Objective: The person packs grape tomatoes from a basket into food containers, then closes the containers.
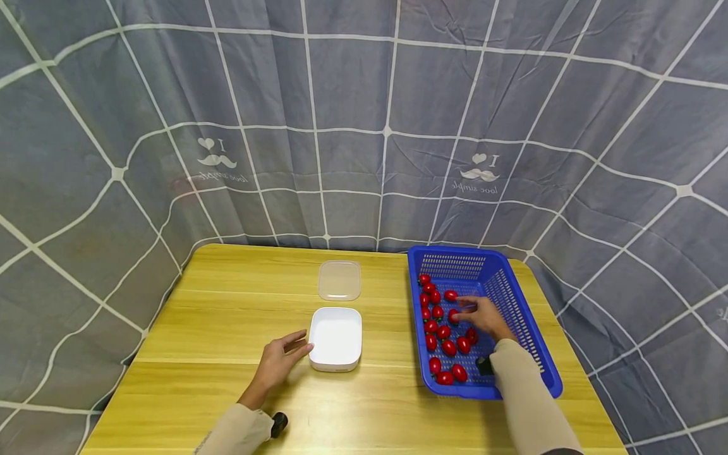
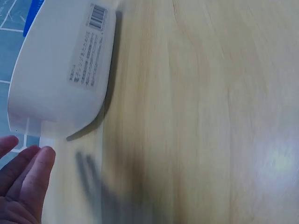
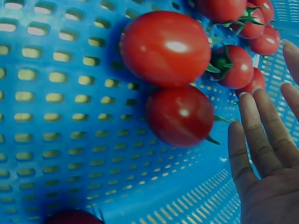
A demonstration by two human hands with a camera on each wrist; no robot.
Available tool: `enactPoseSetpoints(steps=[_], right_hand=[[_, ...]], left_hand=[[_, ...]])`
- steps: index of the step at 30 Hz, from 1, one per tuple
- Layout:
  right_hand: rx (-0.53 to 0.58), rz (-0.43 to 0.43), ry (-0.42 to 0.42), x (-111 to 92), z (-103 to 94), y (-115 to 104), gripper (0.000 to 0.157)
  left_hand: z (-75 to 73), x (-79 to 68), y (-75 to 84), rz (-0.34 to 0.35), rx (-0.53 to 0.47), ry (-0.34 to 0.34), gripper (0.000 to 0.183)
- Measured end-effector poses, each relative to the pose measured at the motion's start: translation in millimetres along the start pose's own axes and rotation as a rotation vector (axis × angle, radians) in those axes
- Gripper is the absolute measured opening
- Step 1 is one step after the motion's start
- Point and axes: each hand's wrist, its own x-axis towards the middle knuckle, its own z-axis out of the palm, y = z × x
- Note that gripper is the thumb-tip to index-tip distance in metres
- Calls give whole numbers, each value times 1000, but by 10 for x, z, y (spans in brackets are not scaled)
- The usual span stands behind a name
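Cherry tomatoes with green stems lie in a blue plastic basket on the right. Inside it, my right hand reaches over them, its fingertips close to a tomato. The right wrist view has the fingers extended, with no tomato seen in them; the thumb is partly cut off. Left of the basket stands a white square container with its top uncovered. My left hand is at its left side, fingertips at or near the wall; contact is unclear. The container's labelled side faces the left wrist camera.
A clear, flat lid lies on the wooden table just behind the container. Behind and around the table hangs a grey curtain with white grid lines. The basket's raised walls surround the tomatoes and my right hand.
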Motion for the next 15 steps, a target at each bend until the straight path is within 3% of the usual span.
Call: enactPoseSetpoints(steps=[15], right_hand=[[-56,43,-25,56,100,57,45]], left_hand=[[106,-38,-22,-69,-114,32,41]])
